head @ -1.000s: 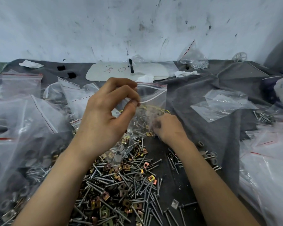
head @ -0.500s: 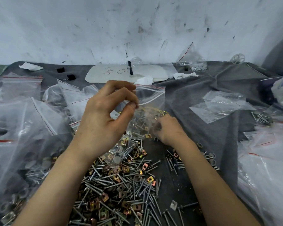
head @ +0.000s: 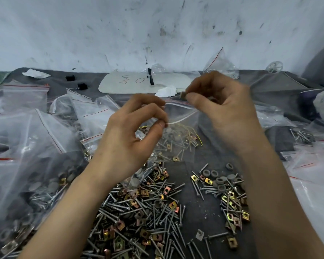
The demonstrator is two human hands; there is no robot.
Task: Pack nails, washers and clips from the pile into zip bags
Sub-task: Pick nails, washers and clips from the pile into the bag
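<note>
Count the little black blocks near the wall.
2 black blocks: one at the back left, the other just right of it and nearer. More may lie hidden under bags.

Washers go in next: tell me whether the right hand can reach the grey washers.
Probably yes: the right hand pinches a small piece, but the grey washers lie uncovered beside its forearm.
</note>
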